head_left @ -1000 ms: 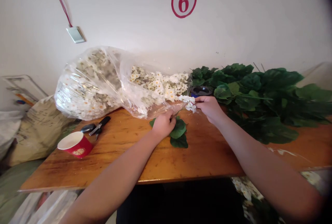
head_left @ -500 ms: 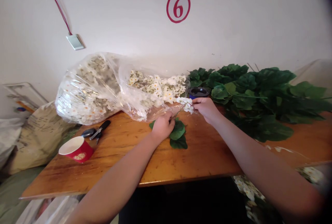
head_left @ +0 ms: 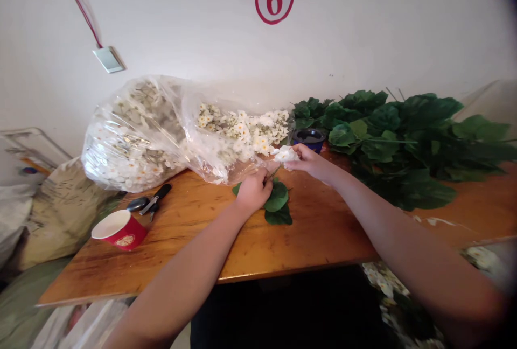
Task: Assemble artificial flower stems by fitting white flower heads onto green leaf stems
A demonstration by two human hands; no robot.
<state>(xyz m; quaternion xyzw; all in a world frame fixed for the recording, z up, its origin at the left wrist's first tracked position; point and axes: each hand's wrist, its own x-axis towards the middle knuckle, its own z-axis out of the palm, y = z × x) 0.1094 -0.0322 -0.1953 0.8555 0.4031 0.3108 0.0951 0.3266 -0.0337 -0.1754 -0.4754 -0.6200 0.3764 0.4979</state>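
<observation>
My left hand point(head_left: 254, 189) is closed around the stem of a leafy artificial sprig, whose green leaves point(head_left: 278, 197) stick out on both sides of it above the table. A small cluster of white artificial flowers point(head_left: 286, 154) is pinched in my right hand point(head_left: 309, 161), just up and right of the left one. A thin stem runs between the flowers and my left fist; whether it belongs to the flowers or the leaves I cannot tell. Behind the hands lies a clear plastic bag point(head_left: 161, 123) full of white flowers, its mouth toward my right hand.
A dark blue round container point(head_left: 309, 139) stands behind my right hand. Green leaf sprigs point(head_left: 399, 139) are heaped on the right of the wooden table point(head_left: 315, 246). At left are a red paper cup point(head_left: 125, 232) and keys with a fob point(head_left: 155, 202). Sacks point(head_left: 56, 214) stand beyond the left edge.
My right hand has shifted slightly left and closed more around the white flowers, turning them. My left hand keeps its hold on the leaves. The view has tilted slightly downward.
</observation>
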